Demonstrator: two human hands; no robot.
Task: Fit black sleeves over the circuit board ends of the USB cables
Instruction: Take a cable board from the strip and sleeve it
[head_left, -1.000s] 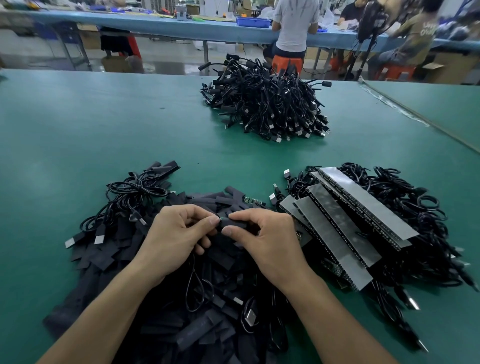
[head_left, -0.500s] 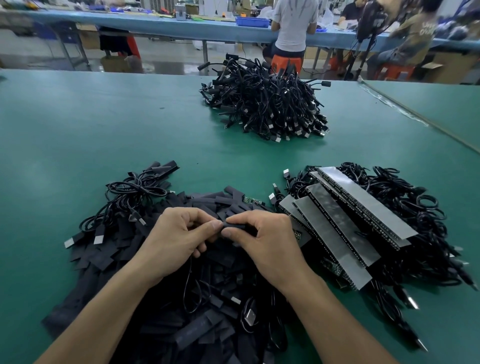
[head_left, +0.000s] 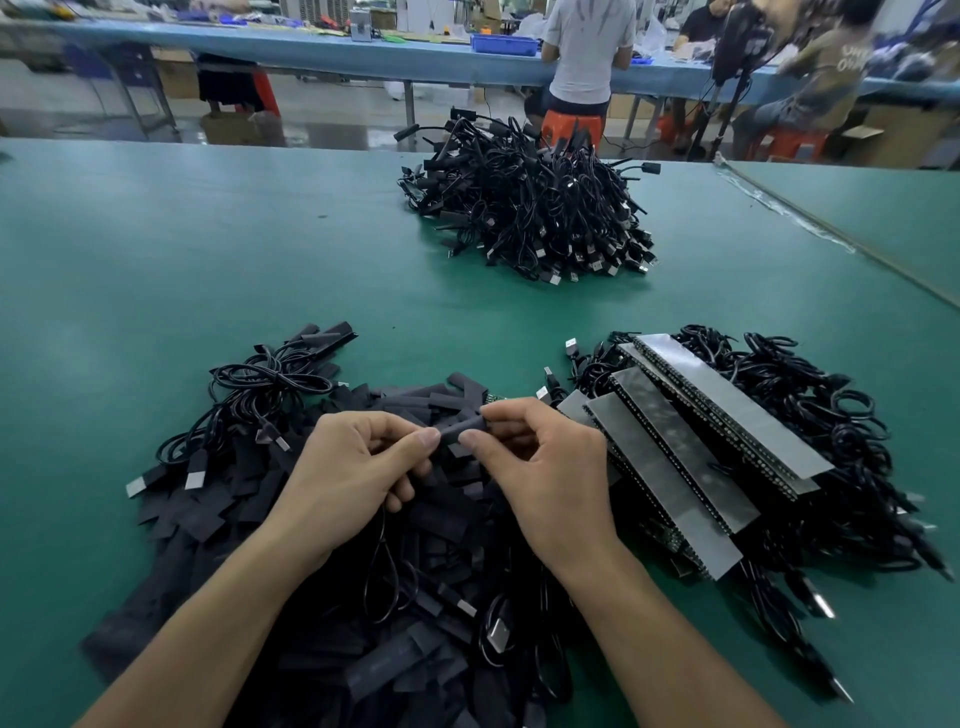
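A short black sleeve (head_left: 460, 429) is held between both hands above a heap of loose black sleeves (head_left: 363, 613). My right hand (head_left: 550, 478) pinches the sleeve's right end between thumb and forefinger. My left hand (head_left: 353, 478) pinches its left end, fingers curled; a thin black cable (head_left: 382, 566) hangs in a loop below this hand. The circuit board end is hidden inside the sleeve or the fingers.
Rows of circuit boards under grey strips (head_left: 717, 447) lie on coiled cables at the right. A big pile of black USB cables (head_left: 530, 208) sits far centre on the green table (head_left: 156, 270). More coiled cables (head_left: 260, 395) lie left. People sit at a blue bench behind.
Both hands have lifted the sleeve slightly and drawn a little apart, so more of the sleeve shows between the fingertips. The piles have not moved.
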